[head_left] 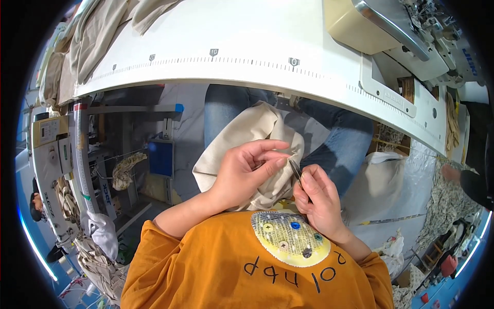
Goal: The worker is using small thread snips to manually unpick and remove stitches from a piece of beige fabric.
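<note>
While our left hand (244, 172) pinches the beige cloth (247, 136), we trim
Our right hand (316, 198) grips small snips (295, 170) at its edge; most cloth seems still unhandled

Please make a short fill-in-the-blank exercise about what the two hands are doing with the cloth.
1. The left hand pinches a fold of ____ cloth.
2. The right hand holds small metal ____ at the fold.
3. The person's shirt is ____.

Missing words: beige; tweezers; orange
</note>
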Demonstrator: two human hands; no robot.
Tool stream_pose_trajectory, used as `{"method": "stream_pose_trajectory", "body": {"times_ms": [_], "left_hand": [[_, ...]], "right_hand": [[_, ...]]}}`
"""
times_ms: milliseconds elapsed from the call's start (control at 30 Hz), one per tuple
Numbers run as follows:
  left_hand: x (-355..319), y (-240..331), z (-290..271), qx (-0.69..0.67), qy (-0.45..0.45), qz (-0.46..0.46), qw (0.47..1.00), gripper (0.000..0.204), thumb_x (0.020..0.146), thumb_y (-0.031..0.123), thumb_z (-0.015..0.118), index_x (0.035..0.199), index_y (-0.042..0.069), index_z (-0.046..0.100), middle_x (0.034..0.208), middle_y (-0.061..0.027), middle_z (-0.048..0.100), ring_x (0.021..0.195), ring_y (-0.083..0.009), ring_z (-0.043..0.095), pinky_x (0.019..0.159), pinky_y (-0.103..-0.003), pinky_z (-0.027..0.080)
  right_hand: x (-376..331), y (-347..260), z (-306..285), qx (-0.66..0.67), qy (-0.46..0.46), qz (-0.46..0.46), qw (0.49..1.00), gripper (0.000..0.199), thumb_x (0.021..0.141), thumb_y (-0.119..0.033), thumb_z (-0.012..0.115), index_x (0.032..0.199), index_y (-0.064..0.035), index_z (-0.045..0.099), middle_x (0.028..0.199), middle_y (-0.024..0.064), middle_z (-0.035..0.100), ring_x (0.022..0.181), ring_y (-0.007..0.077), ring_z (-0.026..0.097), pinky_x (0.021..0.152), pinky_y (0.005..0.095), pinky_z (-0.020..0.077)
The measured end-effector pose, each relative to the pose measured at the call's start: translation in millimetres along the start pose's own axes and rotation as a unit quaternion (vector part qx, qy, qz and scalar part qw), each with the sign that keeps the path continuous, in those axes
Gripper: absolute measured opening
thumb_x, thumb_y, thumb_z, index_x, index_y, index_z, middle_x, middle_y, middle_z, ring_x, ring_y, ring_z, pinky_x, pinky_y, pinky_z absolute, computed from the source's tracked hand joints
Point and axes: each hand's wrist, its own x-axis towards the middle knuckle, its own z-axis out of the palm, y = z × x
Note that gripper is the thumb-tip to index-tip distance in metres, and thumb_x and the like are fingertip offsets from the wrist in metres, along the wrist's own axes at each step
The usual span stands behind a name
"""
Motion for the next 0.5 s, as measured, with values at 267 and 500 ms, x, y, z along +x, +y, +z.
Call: {"method": "stream_pose_trajectory", "body": {"times_ms": [267, 500], "left_hand": [[0, 0, 2, -0.003, -0.01, -0.006, 1.0, 0.029, 0.085, 0.003, 0.058, 0.114, -0.001, 0.054, 0.094, -0.0051, 0.064, 0.086, -0.0048, 0.058, 0.075, -0.017, 0.046], [-1, -6, 2, -0.002, -0.016, -0.008, 1.0, 0.029, 0.086, 0.002, 0.058, 0.114, -0.002, 0.053, 0.094, -0.0053, 0.064, 0.088, -0.0056, 0.058, 0.077, -0.018, 0.046]], "right_hand": [[5, 6, -5, -0.007, -0.005, -0.007, 1.0, 0.018, 0.094, -0.025, 0.046, 0.095, -0.0081, 0.041, 0.063, -0.0006, 0.04, 0.047, 0.0033, 0.027, 0.043, 0.0175, 0.0215], [-2, -2, -4, 0.063, -0.087, -0.194, 0.975, 0.024, 0.092, -0.026, 0.049, 0.101, -0.006, 0.038, 0.062, -0.0023, 0.039, 0.051, 0.0034, 0.029, 0.045, 0.0181, 0.021]]}}
